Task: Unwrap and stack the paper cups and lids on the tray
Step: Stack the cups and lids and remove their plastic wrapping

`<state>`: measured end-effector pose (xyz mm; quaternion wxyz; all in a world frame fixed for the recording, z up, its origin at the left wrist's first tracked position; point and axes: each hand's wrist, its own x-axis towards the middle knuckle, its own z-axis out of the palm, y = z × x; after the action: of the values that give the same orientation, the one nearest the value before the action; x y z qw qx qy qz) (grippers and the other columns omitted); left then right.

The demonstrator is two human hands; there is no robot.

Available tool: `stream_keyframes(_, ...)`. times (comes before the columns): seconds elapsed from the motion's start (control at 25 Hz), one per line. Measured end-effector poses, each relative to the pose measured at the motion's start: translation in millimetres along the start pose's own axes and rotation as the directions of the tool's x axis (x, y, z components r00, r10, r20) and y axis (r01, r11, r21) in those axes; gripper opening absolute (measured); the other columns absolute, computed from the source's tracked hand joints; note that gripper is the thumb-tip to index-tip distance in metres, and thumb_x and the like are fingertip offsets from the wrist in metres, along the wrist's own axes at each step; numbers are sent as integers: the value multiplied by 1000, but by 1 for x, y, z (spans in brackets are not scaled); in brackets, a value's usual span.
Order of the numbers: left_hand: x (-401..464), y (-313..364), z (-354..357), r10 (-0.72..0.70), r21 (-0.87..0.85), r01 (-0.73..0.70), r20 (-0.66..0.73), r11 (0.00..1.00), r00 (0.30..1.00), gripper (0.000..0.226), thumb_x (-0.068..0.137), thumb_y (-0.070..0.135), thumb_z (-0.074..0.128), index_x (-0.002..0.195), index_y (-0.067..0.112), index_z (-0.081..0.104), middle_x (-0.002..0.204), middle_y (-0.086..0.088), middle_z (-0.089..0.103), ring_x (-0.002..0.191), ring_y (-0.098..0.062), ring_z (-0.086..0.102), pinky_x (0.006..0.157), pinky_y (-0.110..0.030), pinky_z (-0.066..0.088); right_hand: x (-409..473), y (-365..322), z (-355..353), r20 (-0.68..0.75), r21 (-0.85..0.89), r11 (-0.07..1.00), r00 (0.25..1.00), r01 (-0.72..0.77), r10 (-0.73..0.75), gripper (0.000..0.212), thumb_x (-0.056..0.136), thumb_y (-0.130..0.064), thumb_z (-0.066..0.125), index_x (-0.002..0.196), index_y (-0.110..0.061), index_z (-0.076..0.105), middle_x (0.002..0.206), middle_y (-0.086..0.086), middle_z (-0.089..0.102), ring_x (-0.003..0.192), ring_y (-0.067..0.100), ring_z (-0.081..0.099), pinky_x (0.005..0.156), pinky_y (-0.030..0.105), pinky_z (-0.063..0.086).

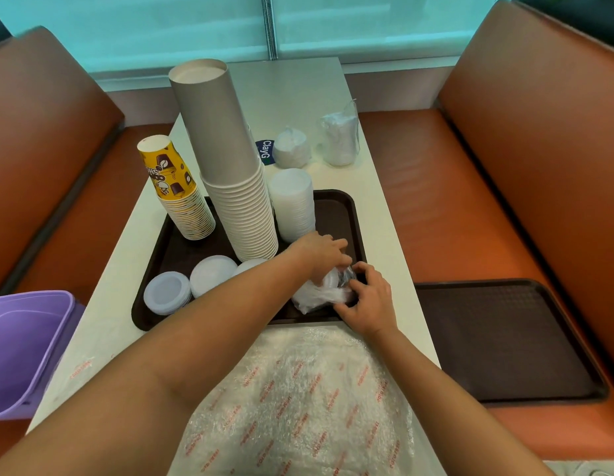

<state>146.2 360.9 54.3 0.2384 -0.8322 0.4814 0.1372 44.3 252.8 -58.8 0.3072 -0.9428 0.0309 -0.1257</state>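
Both my hands grip a wrapped lid bundle [321,292] at the tray's [346,207] near right corner: left hand [321,250] pinching the top, right hand [369,298] curled on its side. The thin, crinkly film looks light and slippery; I'd pull at its loose end. White lids show through.

Tray [336,204]: dark brown, flat on table | grey cup stack [230,166]: upside down, tall, tray centre | yellow printed cup stack [181,197]: inverted, at 10 o'clock | white lid stack [293,201]: upright, at 1 o'clock | loose lids [168,292]: near edge, 7 o'clock | plastic-wrapped lids [319,293]: crumpled wrap, 4 o'clock corner | two wrapped bundles [339,139]: beyond tray, 12 o'clock.
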Motion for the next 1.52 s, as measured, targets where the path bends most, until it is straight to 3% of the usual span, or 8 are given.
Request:
stream_keyframes(0.32,-10,-12,-6,-61,-460,15,-85,888,995,37,89,28,61,124,21,50,120,-2,54,109,-19,49,82,-32,41,-1,1,-1,-18,40,999,1000,-3,3,34,73,-37,56,84,-7,67,118,9,55,106,26,53,91,37,38)
stream_keyframes(0.56,-23,-13,3,-284,-870,-29,-192,492,939,27,89,24,63,115,17,59,112,-3,62,101,-16,54,87,-28,41,0,-2,-3,-20,186,979,996,-80,85,38,80,-31,43,93,-5,68,121,5,56,105,24,52,91,43,43)
stream_keyframes(0.72,-40,-16,3,-599,-981,-151,-195,123,777,18,88,19,64,106,17,58,102,0,60,95,-18,58,80,-25,47,-1,-3,-3,-43,184,981,997,-55,64,50,80,-38,33,92,-2,67,119,8,56,103,27,52,88,36,41)
stream_keyframes(0.8,-52,-16,0,-706,-979,-196,-179,59,685,19,90,16,61,107,14,54,100,1,57,92,-16,55,75,-20,44,-1,-2,-4,-40,181,982,997,-61,70,52,79,-38,31,95,-3,65,120,8,55,103,26,51,88,33,38)
stream_keyframes(0.96,-91,-14,11,-810,-954,-178,-299,242,504,22,89,5,58,109,10,52,103,5,55,95,-11,52,79,-18,40,0,-2,-3,-46,217,974,996,-65,77,51,79,-36,30,97,-3,64,120,7,55,102,24,51,89,35,40)
stream_keyframes(1.12,-122,-2,48,-751,-830,48,-476,555,458,40,76,-11,61,111,8,61,111,-11,61,105,-26,54,91,-35,43,0,-2,-3,-59,233,970,995,-63,79,46,82,-34,33,94,-3,64,118,8,57,100,24,52,87,38,43)
stream_keyframes(1.32,-127,4,92,-582,-625,181,-528,759,619,52,67,-12,67,114,11,66,116,-11,66,114,-39,55,100,-52,36,0,-3,-3,-55,213,976,996,-51,65,40,82,-28,36,93,-1,64,118,10,56,101,25,51,87,38,43)
stream_keyframes(1.52,-135,8,99,-566,-725,193,-313,661,763,59,73,29,52,130,16,52,140,-4,46,132,-24,35,107,-27,18,-1,-4,-4,-49,215,975,997,-53,65,36,82,-24,38,93,-1,64,120,11,55,103,26,50,87,32,39)
